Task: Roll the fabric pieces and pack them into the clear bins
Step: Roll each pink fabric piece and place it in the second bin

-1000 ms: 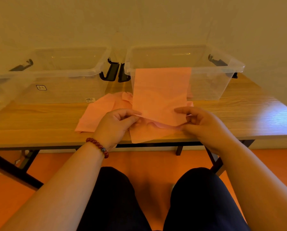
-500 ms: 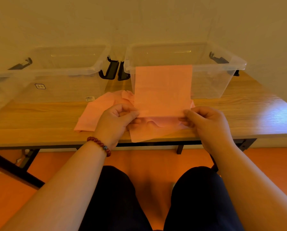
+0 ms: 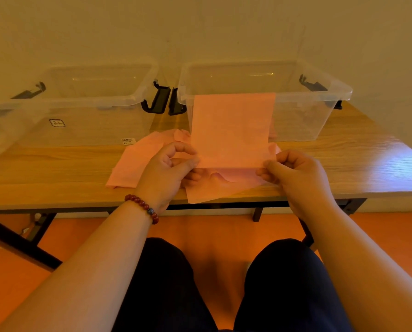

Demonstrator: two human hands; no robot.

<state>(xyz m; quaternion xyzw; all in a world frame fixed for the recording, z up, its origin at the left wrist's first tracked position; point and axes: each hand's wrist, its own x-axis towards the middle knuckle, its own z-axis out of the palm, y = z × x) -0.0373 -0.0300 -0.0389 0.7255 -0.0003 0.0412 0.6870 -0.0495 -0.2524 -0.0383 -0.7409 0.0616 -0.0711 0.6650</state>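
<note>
A wooden table [image 3: 56, 168] carries two clear bins side by side at its far side, the left bin [image 3: 85, 121] and the right bin [image 3: 307, 116], their black latches almost meeting between them. In front of them, near the table's front edge, lies a loose pile of fabric pieces [image 3: 138, 164], pink and rumpled, one corner hanging over the edge. Above that pile one pink fabric piece [image 3: 231, 130] is held spread flat. Its long axis runs straight away from the person towards the right bin, and its far edge lies across that bin's front wall in this view; whether it touches the bin cannot be told. The left hand [image 3: 166, 171] pinches the near left corner between thumb and curled fingers, and the right hand [image 3: 295, 173] pinches the near right corner the same way, so the near edge is taut and level. A beaded bracelet [image 3: 142, 207] sits on the left wrist. A second ago the piece hung skewed, its near edge slanting down to the right with the right hand lower; now it is squared up.
</note>
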